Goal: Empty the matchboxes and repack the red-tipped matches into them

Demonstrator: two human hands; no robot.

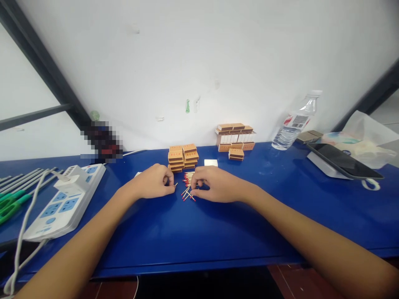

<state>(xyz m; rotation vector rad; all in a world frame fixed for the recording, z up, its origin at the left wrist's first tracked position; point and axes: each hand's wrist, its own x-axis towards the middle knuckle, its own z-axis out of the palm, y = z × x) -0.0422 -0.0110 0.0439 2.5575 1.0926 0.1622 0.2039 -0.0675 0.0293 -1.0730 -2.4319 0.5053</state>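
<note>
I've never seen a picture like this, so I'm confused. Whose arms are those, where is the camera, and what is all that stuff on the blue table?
No machine here: these are a person's two bare arms. The camera sits on that person's head and looks down, so you see what they see. On the blue table lies a little pile of red-tipped matches. The left hand seems to pinch one match; the right hand touches the pile, but I can't tell if it grips any. Behind stand a stack of matchboxes and a second stack by the wall. At the left lies a white power strip; at the right, a water bottle and a dark tablet.
</note>
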